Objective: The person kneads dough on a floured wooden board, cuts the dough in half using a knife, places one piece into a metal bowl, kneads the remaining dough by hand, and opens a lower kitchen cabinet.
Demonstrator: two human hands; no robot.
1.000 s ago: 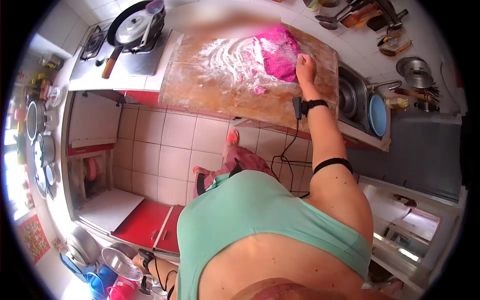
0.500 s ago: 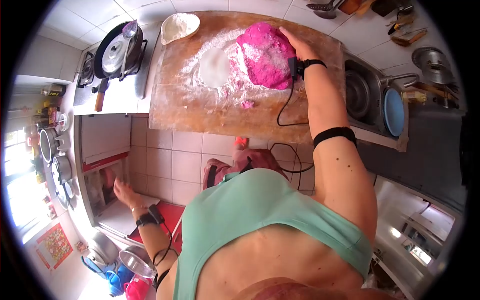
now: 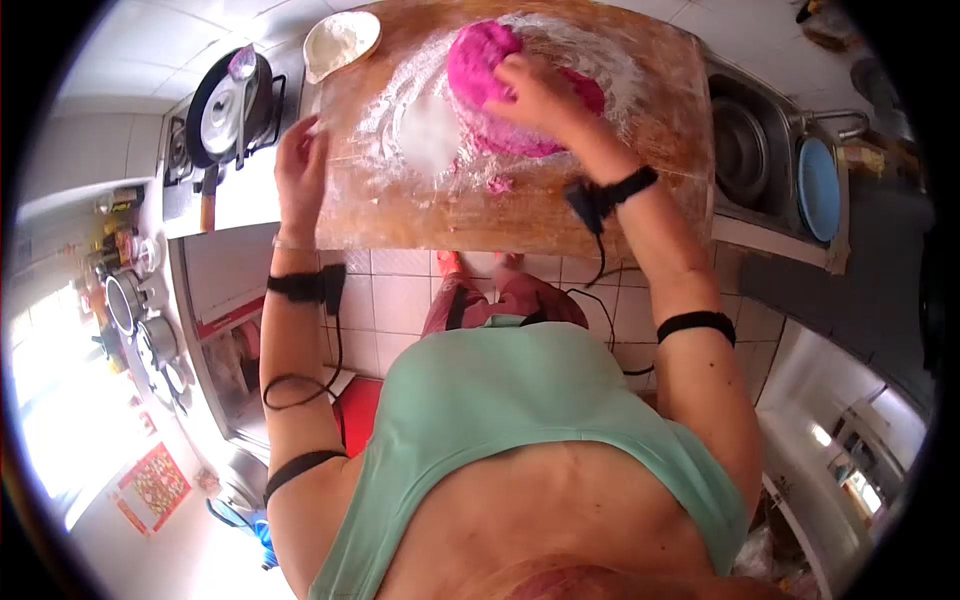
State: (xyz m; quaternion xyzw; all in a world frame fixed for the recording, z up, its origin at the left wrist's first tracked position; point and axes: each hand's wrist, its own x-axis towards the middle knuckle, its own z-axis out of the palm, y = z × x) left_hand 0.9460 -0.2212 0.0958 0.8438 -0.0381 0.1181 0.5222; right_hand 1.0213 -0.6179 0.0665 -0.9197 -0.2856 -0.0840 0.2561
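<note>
A big lump of bright pink dough (image 3: 478,65) lies on the floured wooden board (image 3: 400,225), its far left part bulging up. My right hand (image 3: 540,95) is on the dough, fingers curled against its near right side and the thumb toward me; the fingertips are partly hidden. Beside the board's left edge, my left hand (image 3: 300,170) hovers with nothing in it, fingers slightly bent and apart. A pale round patch (image 3: 428,135) shows left of the dough; I cannot tell what it is. One small pink dough scrap (image 3: 500,185) lies nearer to me.
At the back left corner stands a white bowl of flour (image 3: 342,45). A lidded black pan (image 3: 225,110) sits on the stove to the left. To the right are a metal sink (image 3: 735,150) and a blue basin (image 3: 818,190). Cables hang from both my wrists.
My left hand has risen from low at the left to the board's left edge. My right hand has moved from the dough's far right side onto it, and the dough's shape has shifted left.
</note>
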